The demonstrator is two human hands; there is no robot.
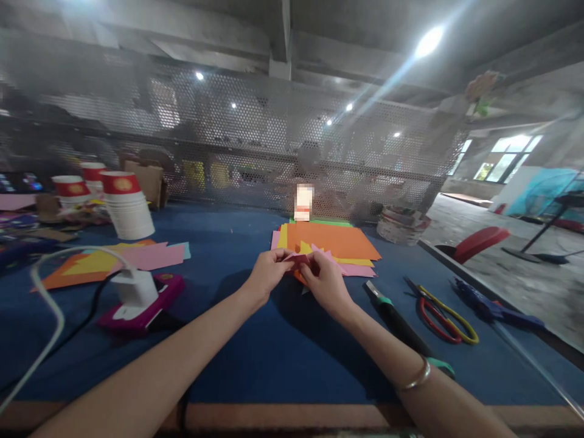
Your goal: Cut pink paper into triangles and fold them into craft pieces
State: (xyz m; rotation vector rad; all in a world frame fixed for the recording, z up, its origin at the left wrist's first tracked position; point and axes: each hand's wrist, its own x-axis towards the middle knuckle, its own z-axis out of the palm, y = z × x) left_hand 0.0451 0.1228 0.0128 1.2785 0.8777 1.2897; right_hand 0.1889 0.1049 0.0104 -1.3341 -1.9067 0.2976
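Observation:
Between my two hands is a small piece of dark pink paper [298, 258], pinched at both ends. My left hand [270, 274] grips its left end with thumb and fingers together. On the other end, my right hand [326, 281] is closed in a pinch, a silver bangle [417, 375] further back on that arm. Just beyond the fingers lies a stack of coloured paper with an orange sheet [326, 239] on top. Yellow and pink cut pieces show around the fingertips, partly hidden by the hands; whether they join the held piece I cannot tell.
At right lie a green-and-black handled tool [396, 319], scissors [440, 313] and a blue glue gun [497, 310]. Left are a purple power strip [141, 304] with a white plug, loose coloured paper [146, 257] and stacked paper cups [128, 207]. A perforated metal panel [246, 134] stands behind.

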